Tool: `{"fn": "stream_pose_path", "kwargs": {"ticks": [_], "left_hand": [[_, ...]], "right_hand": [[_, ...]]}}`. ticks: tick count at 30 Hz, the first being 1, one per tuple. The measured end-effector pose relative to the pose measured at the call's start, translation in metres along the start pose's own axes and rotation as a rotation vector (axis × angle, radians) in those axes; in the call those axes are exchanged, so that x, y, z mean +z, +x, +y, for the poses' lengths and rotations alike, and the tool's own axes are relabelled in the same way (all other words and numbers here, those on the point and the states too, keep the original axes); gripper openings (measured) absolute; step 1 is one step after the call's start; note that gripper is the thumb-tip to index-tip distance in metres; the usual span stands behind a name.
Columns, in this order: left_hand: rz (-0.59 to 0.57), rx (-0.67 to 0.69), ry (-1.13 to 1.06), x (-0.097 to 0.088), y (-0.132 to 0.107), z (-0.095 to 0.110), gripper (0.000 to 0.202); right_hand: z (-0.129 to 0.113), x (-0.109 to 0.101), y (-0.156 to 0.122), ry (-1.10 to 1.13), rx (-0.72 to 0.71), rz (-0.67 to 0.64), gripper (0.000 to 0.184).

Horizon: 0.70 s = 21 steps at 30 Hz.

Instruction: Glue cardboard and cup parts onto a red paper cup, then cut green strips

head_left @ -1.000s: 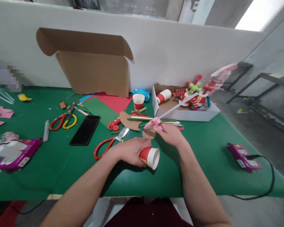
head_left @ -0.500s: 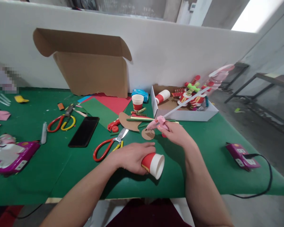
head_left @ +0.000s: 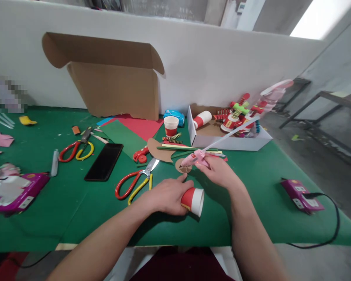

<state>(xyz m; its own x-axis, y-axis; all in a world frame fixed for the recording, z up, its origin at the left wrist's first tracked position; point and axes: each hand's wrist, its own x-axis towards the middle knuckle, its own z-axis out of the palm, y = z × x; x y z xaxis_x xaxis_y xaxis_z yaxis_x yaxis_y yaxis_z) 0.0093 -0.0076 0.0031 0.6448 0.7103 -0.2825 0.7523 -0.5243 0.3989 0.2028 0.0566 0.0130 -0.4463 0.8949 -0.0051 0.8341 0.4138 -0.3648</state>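
My left hand [head_left: 171, 197] is closed around a red and white paper cup [head_left: 193, 201] lying on its side, its white end facing right. The index finger reaches forward to the near edge of a small cardboard disc [head_left: 181, 166]. In my right hand [head_left: 218, 168] is a pink hot glue gun [head_left: 195, 157], a long clear glue stick [head_left: 231, 134] rising from its back. The nozzle points down left, over the disc. Beside my left wrist lie scissors [head_left: 134, 181] with one red and one yellow handle. A cut cardboard scrap [head_left: 160, 151] sits just beyond the disc.
A white box [head_left: 231, 143] holding cups and springy paper figures stands at the back right. Stacked paper cups [head_left: 171, 125], coloured paper [head_left: 125, 136], a phone [head_left: 103, 162] and second scissors [head_left: 77, 150] lie behind and left. A purple power strip [head_left: 301, 195] with a cable is at right.
My left hand, with the cup, has shifted slightly forward and right, and its index finger now reaches the disc. The glue gun's nozzle has dropped lower over the disc.
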Motion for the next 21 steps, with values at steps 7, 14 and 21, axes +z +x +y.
{"fn": "stream_pose_path", "kwargs": {"ticks": [7,14,21], "left_hand": [[0.022,0.009,-0.043,0.0030,0.0006,-0.0023,0.046],[0.028,0.021,-0.056,0.0041,0.0013,-0.0037,0.047],[0.020,0.033,-0.035,0.0021,0.0007,-0.0026,0.046]], "right_hand": [[-0.0048,0.0005,-0.0015,-0.015,0.000,-0.025,0.027],[-0.0034,0.0019,-0.0011,-0.025,-0.011,-0.021,0.030],[-0.0044,0.0014,-0.0014,-0.031,0.012,-0.043,0.028]]}}
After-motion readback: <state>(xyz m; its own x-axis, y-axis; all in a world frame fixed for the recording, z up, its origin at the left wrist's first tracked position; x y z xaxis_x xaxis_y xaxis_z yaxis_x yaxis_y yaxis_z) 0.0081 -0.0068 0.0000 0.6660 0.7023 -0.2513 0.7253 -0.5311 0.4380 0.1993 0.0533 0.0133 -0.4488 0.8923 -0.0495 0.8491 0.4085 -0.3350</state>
